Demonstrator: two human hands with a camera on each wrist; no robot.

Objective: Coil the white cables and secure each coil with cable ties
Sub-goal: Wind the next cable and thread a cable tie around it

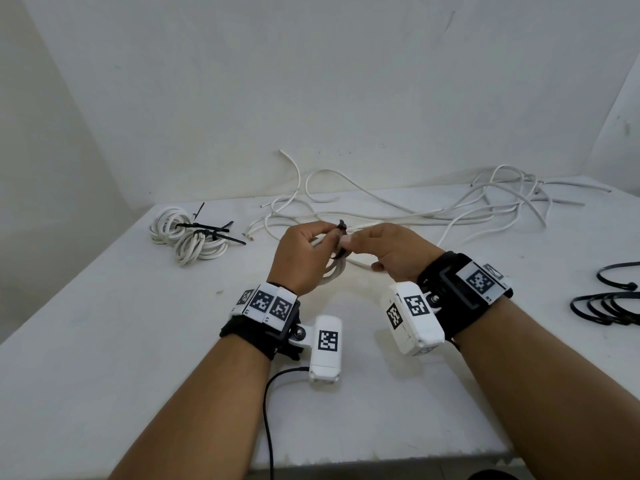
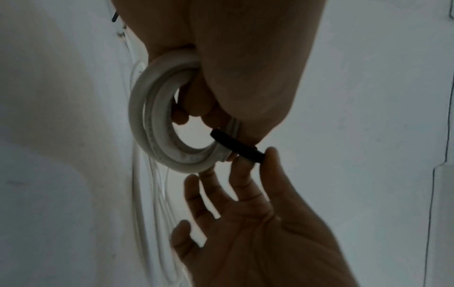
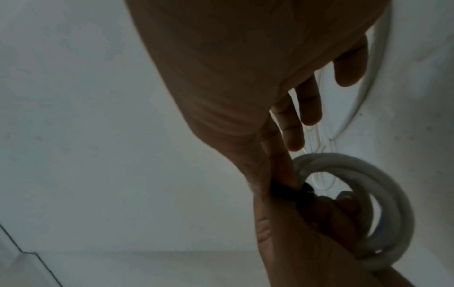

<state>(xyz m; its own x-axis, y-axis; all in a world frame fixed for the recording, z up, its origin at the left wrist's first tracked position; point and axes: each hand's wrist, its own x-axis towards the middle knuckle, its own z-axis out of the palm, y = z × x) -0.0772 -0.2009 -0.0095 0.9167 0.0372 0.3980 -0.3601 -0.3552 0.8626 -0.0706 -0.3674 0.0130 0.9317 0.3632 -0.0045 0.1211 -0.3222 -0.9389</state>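
A small coil of white cable (image 1: 335,271) (image 2: 157,124) (image 3: 383,194) is held above the table. My left hand (image 1: 325,237) (image 2: 196,108) grips it, fingers curled through the loop. A black cable tie (image 1: 341,237) (image 2: 236,145) (image 3: 285,189) wraps the coil's strands. My right hand (image 1: 349,242) (image 2: 255,157) pinches the tie between thumb and forefinger, with the other fingers spread loosely. Both hands meet at the middle of the white table (image 1: 104,341). How far the tie is closed is hidden by the fingers.
Two white coils bound with black ties (image 1: 187,237) lie at the back left. Loose white cables (image 1: 450,209) sprawl across the back and right. Spare black cable ties (image 1: 609,306) lie at the right edge. A black wire (image 1: 268,410) runs off the front edge.
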